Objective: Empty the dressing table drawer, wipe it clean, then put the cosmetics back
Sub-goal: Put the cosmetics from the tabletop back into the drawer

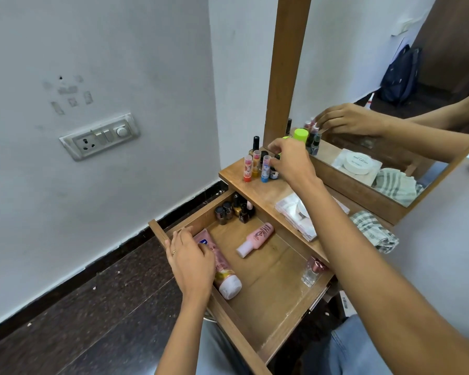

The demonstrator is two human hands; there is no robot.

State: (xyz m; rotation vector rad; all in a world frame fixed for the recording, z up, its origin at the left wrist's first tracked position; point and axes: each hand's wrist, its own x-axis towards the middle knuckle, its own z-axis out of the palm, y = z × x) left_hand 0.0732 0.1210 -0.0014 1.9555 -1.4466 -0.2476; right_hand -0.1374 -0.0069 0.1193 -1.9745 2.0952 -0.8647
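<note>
While the drawer of a wooden dressing table stands pulled out, a person's left hand rests on its left wall, fingers curled loosely over a pink tube lying along that side; whether it actually grips the tube cannot be told. The right hand reaches over the tabletop to a cluster of small upright cosmetics, its fingertips closed around a dark little bottle just beside three lip balm sticks (red, yellow and blue bases). Inside the drawer, several nail polish bottles stand in the far left corner, a pink bottle with a white cap lies on its side mid-drawer, and a clear glass bottle sits at the right wall. A checked cloth lies on the tabletop's right end, near a flat white packet.
</note>
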